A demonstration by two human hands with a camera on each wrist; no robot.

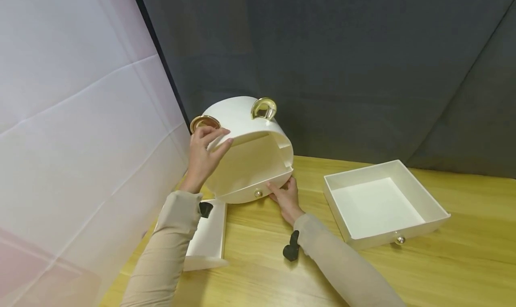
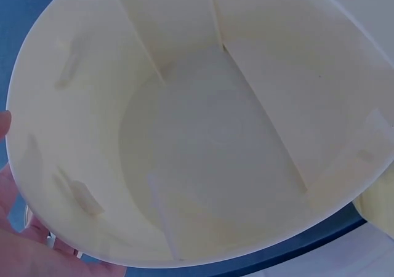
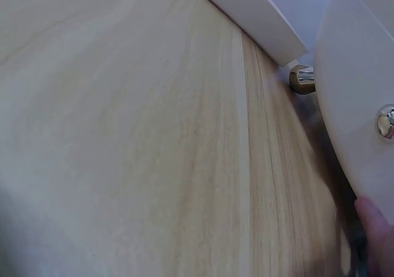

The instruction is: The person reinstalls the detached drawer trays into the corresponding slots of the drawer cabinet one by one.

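A cream round-topped storage box (image 1: 246, 132) with a gold handle (image 1: 264, 108) stands tilted on the wooden table (image 1: 258, 262), its open front facing me. My left hand (image 1: 206, 151) grips its upper left rim, fingers curled over the edge. In the left wrist view the box's hollow inside (image 2: 203, 135) with thin partitions fills the frame, and the left hand's (image 2: 18, 240) palm shows at the bottom left. My right hand (image 1: 284, 198) rests with straight fingers against the box's low curved drawer front (image 1: 251, 191), beside its gold knob (image 1: 258, 193). The right wrist view shows that front (image 3: 360, 117), the knob (image 3: 386, 122) and one fingertip (image 3: 375, 221).
A pulled-out square white drawer (image 1: 427, 206) with a gold knob (image 1: 400, 240) lies on the table to the right. Another white drawer piece (image 1: 207, 237) lies under my left forearm. A white sheet (image 1: 72, 141) hangs at the left and a dark curtain (image 1: 363, 65) behind.
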